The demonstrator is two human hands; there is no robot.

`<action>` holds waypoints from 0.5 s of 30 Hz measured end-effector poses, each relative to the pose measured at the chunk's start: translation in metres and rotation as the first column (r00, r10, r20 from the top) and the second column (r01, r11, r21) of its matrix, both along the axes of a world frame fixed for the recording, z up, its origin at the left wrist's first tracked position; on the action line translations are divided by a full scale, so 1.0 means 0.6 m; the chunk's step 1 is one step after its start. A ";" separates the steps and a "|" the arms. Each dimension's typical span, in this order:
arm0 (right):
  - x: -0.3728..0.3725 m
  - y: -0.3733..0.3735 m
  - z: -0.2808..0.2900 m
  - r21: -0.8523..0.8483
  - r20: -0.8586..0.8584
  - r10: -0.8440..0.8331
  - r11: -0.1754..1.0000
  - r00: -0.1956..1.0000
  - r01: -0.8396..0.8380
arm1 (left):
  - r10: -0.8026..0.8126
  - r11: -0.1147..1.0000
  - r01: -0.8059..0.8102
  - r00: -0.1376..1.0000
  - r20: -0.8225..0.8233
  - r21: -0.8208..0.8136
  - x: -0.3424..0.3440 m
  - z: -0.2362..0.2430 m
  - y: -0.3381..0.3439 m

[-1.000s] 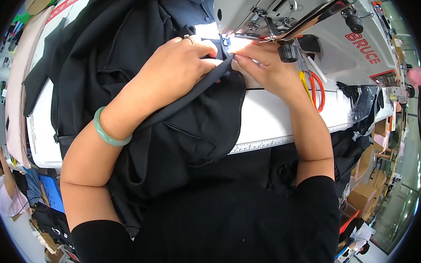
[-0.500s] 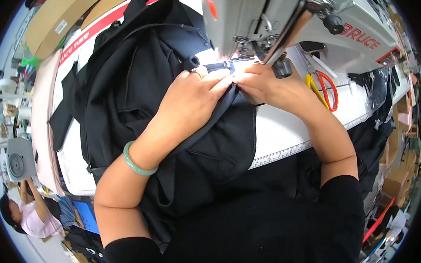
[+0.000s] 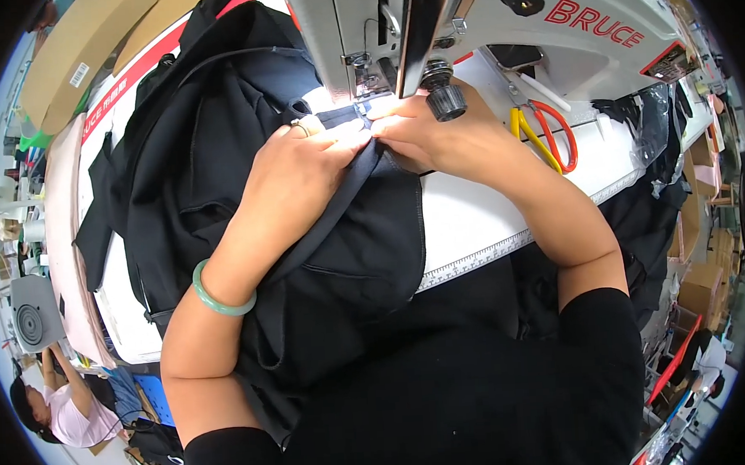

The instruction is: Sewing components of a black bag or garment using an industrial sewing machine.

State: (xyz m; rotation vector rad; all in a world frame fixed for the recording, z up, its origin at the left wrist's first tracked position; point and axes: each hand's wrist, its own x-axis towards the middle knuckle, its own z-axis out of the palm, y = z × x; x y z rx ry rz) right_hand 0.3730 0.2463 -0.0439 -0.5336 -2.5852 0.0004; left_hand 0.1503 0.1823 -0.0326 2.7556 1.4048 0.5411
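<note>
A black garment (image 3: pixel 175 167) lies bunched over the left of the sewing table and hangs down in front of me. My left hand (image 3: pixel 297 165), wearing a ring, pinches the garment's dark folded edge close to the needle area of the sewing machine (image 3: pixel 497 41). From the other side, my right hand (image 3: pixel 439 136) grips the same edge, its fingertips almost meeting the left ones. Part of the edge lies by the presser foot (image 3: pixel 360 107) under a bright lamp. Exactly how the fabric sits under the foot is too small to tell.
Red-and-yellow-handled scissors (image 3: pixel 544 135) lie right of my right hand, by a dark phone-like object (image 3: pixel 516 55). A ruler strip (image 3: pixel 475 259) runs along the table's front edge. Cardboard (image 3: pixel 85 62) stands at the far left. Another person (image 3: pixel 70 408) works at lower left.
My view has shifted, so machine, garment and hands appear further left. Both hands keep their pinch on the fabric edge beside the needle area.
</note>
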 end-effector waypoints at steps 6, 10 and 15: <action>0.001 -0.001 -0.004 0.012 0.093 -0.054 0.998 0.994 0.054 | -0.003 0.999 0.002 1.000 0.020 0.043 0.003 -0.006 0.000; 0.003 0.004 -0.008 0.051 0.029 -0.029 0.998 0.999 0.028 | 0.008 0.997 -0.009 1.000 0.013 0.072 0.006 -0.008 0.002; 0.004 0.009 -0.005 0.063 -0.011 0.012 0.998 1.000 -0.011 | 0.034 0.998 -0.034 0.999 -0.003 0.055 0.010 -0.005 0.000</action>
